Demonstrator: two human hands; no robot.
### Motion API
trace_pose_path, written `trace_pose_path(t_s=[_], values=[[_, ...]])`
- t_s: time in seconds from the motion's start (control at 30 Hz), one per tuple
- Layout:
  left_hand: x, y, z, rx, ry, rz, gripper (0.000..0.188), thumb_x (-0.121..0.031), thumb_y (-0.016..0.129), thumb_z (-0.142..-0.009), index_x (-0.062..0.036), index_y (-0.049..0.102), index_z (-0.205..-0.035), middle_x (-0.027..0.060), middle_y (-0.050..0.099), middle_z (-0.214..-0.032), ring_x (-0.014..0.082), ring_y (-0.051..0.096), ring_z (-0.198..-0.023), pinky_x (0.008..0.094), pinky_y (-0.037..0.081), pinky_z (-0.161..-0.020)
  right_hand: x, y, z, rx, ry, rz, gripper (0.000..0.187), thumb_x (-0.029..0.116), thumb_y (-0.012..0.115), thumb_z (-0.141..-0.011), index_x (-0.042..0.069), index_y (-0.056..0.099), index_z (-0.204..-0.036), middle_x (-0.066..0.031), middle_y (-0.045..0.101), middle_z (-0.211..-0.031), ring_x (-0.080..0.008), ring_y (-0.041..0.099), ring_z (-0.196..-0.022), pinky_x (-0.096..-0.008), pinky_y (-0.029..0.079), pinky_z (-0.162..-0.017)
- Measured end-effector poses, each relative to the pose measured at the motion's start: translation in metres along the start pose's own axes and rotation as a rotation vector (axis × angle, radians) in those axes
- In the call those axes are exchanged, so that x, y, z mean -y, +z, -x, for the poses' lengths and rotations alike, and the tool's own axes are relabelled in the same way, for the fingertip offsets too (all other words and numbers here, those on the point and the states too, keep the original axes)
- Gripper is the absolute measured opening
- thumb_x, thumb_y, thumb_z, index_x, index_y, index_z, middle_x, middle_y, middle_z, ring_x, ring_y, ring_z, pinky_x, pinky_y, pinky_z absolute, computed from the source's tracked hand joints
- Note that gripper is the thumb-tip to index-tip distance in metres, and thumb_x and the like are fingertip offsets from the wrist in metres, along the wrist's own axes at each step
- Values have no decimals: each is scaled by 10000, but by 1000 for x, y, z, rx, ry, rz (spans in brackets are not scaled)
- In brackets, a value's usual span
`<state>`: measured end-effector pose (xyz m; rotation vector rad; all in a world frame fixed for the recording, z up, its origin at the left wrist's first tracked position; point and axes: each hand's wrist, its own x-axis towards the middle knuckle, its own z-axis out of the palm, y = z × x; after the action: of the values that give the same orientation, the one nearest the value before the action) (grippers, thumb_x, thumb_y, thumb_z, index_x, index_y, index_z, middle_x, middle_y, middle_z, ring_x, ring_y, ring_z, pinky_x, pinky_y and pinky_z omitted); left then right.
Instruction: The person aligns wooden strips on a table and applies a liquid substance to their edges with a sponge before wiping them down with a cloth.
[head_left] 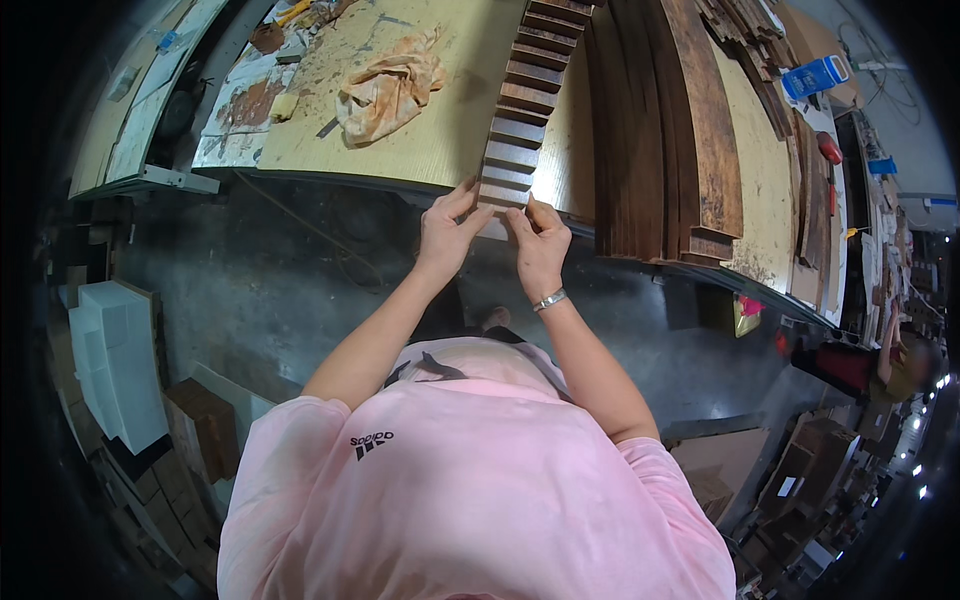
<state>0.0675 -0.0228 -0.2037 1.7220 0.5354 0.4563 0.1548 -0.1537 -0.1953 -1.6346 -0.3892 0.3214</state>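
A long row of short dark-brown wooden pieces (520, 130), stepped like a ladder, runs away from me across the pale yellow worktable (400, 170). Its near end reaches the table's front edge. My left hand (447, 235) grips the left corner of that end, thumb on the near face and fingers at the side. On the opposite corner, my right hand (541, 248) is closed the same way, with a metal bracelet at the wrist. Whether the pieces are joined or merely lie side by side I cannot tell.
A stack of long dark wooden boards (650, 130) lies close on the right, overhanging the edge. Left of the row is a crumpled stained cloth (390, 90). Farther right are a blue container (815, 77) and a red-handled tool (829, 150). Another person (905, 370) is at the far right.
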Motion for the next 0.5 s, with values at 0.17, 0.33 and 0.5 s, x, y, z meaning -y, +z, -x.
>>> trace_pose_path(t_s=[0.17, 0.33, 0.5], values=[[-20, -10, 12, 49, 30, -96, 662, -157, 754, -810, -32, 504, -1411, 167, 487, -1470, 288, 456, -1356, 348, 343, -1122, 20, -13, 7, 193, 16, -51, 534, 62, 700, -855, -62, 528, -1345, -124, 555, -1310, -155, 562, -1121, -285, 464, -954], [-6, -22, 11, 186, 40, -59, 667, -156, 758, -811, -11, 498, -1407, 185, 471, -1477, 289, 430, -1384, 348, 332, -1131, 2, -11, 9, 266, -151, 192, 747, 107, 747, -810, -25, 400, -1459, -209, 422, -1503, -322, 436, -1372, -371, 327, -1137], [3, -19, 11, 141, 6, -8, 615, -152, 761, -803, -15, 546, -1362, 180, 563, -1385, 273, 531, -1280, 343, 401, -1062, -3, -5, 8, 208, -108, 165, 683, 107, 748, -802, -15, 473, -1415, -210, 478, -1450, -338, 474, -1329, -377, 359, -1111]])
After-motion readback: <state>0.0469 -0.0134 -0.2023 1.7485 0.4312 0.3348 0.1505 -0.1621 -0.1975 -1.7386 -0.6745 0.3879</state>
